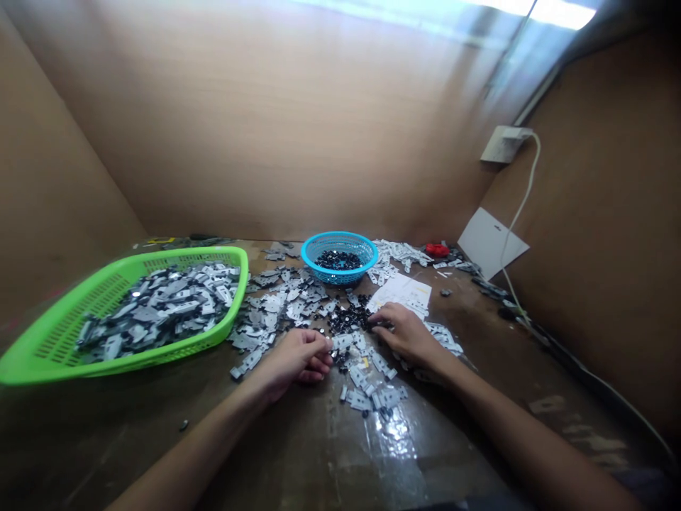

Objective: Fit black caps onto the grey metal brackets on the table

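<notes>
My left hand (301, 358) is closed, thumb and forefinger pressed together; whatever it pinches is too small to make out. Just right of its fingertips lie flat grey plastic pieces (351, 342). My right hand (401, 330) reaches into a heap of small black parts (348, 317), with its thumb and fingers curved but apart. Behind the heap stands a round blue basket (339, 278) with more small black parts (338, 260) inside. Loose grey pieces (287, 301) spread over the table left of the heap.
A large green basket (240, 298) full of grey pieces (170, 305) stands at the left. White paper (404, 292) lies beyond my right hand. Further back are pale pieces (396, 253) and a red object (437, 250). A white cable (524, 199) hangs along the right wall.
</notes>
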